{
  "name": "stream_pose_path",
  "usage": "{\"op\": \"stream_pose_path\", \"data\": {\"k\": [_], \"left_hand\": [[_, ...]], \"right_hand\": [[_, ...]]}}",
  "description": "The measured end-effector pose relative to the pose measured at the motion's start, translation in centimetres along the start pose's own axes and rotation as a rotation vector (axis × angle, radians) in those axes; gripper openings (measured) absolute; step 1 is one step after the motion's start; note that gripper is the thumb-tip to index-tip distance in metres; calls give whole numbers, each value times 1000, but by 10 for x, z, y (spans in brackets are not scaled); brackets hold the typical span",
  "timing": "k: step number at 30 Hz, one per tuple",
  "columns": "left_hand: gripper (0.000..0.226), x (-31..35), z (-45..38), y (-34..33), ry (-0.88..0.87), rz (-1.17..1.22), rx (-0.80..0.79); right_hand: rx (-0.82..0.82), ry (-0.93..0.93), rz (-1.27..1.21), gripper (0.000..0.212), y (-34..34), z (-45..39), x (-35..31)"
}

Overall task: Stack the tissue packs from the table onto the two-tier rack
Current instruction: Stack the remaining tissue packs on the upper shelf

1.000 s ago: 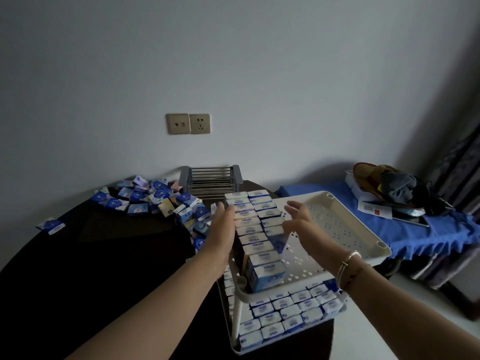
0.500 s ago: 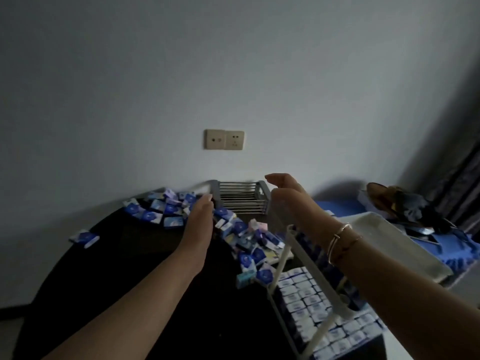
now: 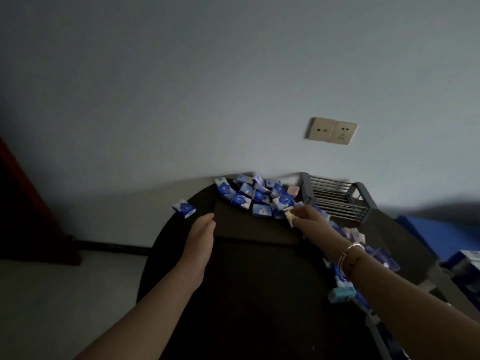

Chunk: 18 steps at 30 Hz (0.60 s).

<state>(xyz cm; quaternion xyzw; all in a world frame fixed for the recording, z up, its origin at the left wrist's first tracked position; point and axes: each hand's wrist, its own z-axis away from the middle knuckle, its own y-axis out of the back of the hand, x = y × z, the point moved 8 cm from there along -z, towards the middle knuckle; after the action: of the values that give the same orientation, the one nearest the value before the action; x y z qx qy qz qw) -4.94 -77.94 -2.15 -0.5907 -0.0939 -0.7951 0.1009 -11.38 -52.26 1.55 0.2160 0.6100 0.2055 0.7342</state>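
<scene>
Table: we see one dark round table [image 3: 246, 294] against the pale wall.
Wire rack: one grey slatted metal rack [image 3: 337, 201] stands at the table's far edge.
Two-tier rack: only a blurred white corner [image 3: 441, 276] shows at the right edge; we cannot count its packs.
Pile: the heap of small blue-and-white tissue packs [image 3: 257, 197] lies at the far side, over a dozen, too blurred for an exact count.
Stray pack: one lone blue tissue pack [image 3: 185, 208] lies apart, left of the heap.
Sockets: two beige wall sockets [image 3: 332, 130].
Left hand: our left hand [image 3: 201, 233] hovers flat, fingers straight, holding nothing.
Right hand: our right hand [image 3: 307, 216], one bracelet [image 3: 349, 252] on its wrist, reaches the heap's near edge; its fingers meet a pale pack [image 3: 290, 216], though we cannot tell if they grip it.
</scene>
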Motion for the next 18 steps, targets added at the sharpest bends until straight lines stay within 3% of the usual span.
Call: {"op": "stream_pose_path", "data": {"k": [10,15,18], "left_hand": [[46,-26,-98,11,2,-248,79],[57,-40,-169,16,-139,-687,79],[65,-57,-214,20,-95,-869,63]], "right_hand": [[-256,206,463,48,-100,-112,13],[-325,267,760,63,-149,-173,30],[-356,248,825,64,-168,-199,45]]}}
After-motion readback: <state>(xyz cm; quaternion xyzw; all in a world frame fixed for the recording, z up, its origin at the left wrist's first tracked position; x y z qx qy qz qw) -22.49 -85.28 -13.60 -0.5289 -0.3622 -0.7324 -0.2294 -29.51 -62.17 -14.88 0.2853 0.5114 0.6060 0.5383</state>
